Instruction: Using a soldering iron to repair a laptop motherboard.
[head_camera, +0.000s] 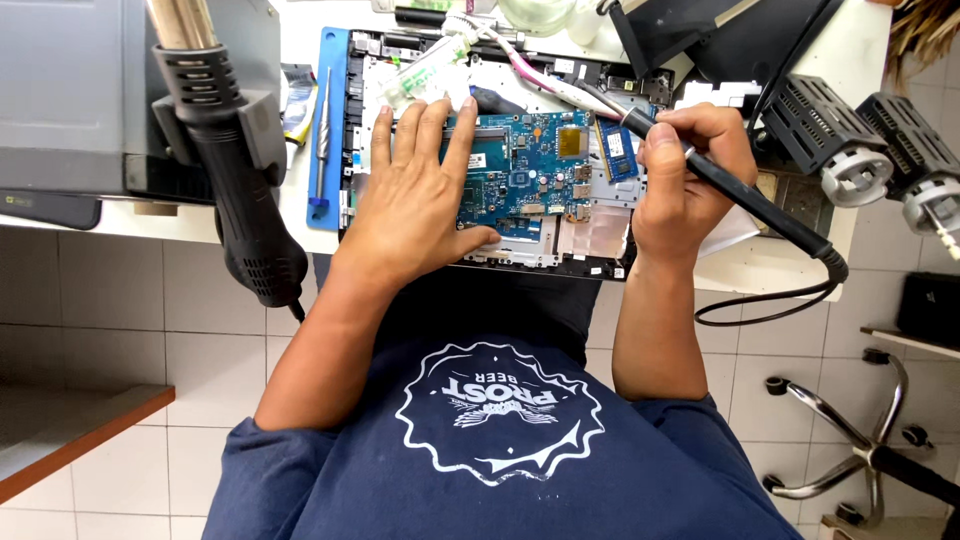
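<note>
An opened laptop base lies on the white bench with its blue circuit board exposed. My left hand rests flat on the board's left part, fingers spread and pointing away from me. My right hand grips a black soldering iron like a pen. Its metal tip points left toward the board's upper right corner, near a small blue memory module. The iron's black cable loops down off the bench edge.
A black hot-air gun hangs at the left in front of a grey box. A blue tool tray holds a metal pick beside the laptop. Two black lamp heads sit at the right. A chair base stands on the tiled floor.
</note>
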